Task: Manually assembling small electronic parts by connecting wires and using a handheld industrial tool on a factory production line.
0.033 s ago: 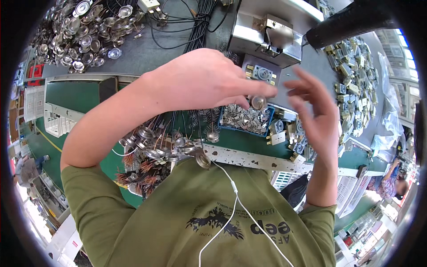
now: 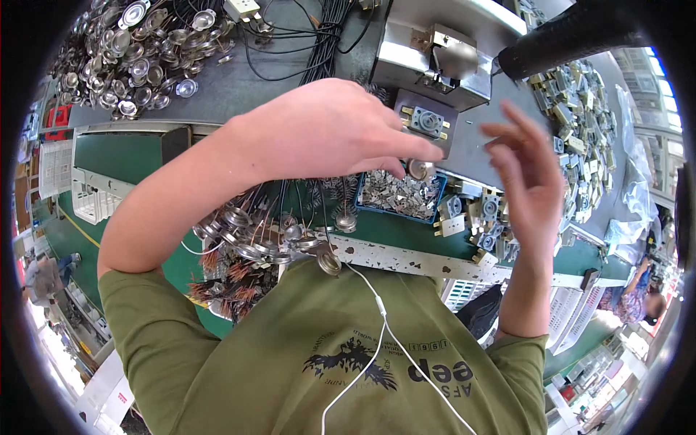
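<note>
My left hand (image 2: 326, 130) reaches across the bench, and its fingertips pinch a small round metal disc (image 2: 419, 170) above a blue tray (image 2: 364, 193) of small metal clips. My right hand (image 2: 525, 174) is raised to the right of it, fingers spread, holding nothing. Just beyond the disc, a grey fixture plate carries a square part with brass tabs (image 2: 426, 119). Below my left forearm lies a heap of round metal parts with wire leads (image 2: 246, 246).
A pile of shiny round discs (image 2: 123, 58) lies at the far left, with black cables (image 2: 319, 36) beside it. A metal press fixture (image 2: 435, 58) stands behind. Small bracket parts (image 2: 580, 109) cover the right side. White crates (image 2: 94, 196) sit at the left.
</note>
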{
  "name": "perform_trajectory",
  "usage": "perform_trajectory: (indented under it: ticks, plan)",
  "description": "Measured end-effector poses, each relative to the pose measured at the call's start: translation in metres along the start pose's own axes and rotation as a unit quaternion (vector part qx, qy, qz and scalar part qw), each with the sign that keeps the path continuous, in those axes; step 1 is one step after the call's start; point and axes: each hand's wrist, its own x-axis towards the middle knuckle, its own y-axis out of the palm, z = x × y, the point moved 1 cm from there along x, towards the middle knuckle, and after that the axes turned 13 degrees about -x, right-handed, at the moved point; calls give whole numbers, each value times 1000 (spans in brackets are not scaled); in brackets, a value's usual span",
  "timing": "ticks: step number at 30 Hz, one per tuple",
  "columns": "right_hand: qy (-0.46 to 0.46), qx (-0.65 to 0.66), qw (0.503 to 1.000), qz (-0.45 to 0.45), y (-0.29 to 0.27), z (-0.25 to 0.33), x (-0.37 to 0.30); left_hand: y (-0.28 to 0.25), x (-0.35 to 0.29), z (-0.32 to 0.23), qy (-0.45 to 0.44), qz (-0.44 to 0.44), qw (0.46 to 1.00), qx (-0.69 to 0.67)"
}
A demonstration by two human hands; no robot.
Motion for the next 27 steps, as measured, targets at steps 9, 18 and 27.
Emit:
perform_trajectory:
  ticks: [9, 18, 27]
  plan:
    - [-255, 120, 918, -279, -34, 19, 34, 13, 26, 19, -142, 5, 988, -64]
    - [-181, 98, 899, -387, -36, 36, 107, 23, 32, 21, -160, 18, 985, -64]
    - [-202, 138, 921, -304, -52, 31, 98, 26, 21, 21, -135, -12, 990, -32]
